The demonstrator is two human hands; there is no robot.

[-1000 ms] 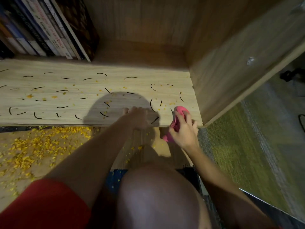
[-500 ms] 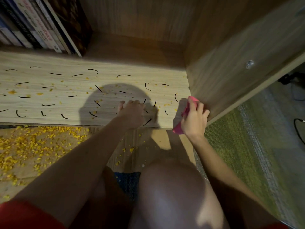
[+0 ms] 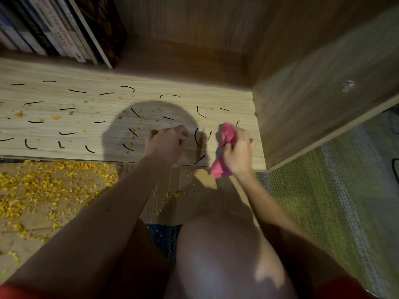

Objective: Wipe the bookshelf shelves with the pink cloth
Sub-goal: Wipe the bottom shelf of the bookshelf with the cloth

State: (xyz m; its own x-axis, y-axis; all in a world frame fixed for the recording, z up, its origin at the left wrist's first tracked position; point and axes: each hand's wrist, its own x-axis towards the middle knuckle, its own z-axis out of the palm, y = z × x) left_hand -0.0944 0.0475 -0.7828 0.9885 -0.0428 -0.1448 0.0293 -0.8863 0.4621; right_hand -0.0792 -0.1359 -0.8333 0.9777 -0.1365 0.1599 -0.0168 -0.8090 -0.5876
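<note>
One pale book spine [image 3: 61, 33] on the shelf [image 3: 172, 87] reads "Handbook"; the rest is too blurred.

Both forearms are bare from wrist to the bottom edge of the view. The left forearm [image 3: 103, 212] looks long and broad near the camera, and the right forearm [image 3: 265, 197] looks slimmer. The left hand [image 3: 166, 143] and the right hand [image 3: 237, 154] are bare too, and blurred, so nails and fine detail cannot be made out. A bare, rounded knee [image 3: 220, 255] fills the lower middle, with a small bright patch of light on it. A red garment [image 3: 13, 293] shows at the lower left corner, and the same red appears at the lower right edge. Whether it is shirt or shorts cannot be told.
</note>
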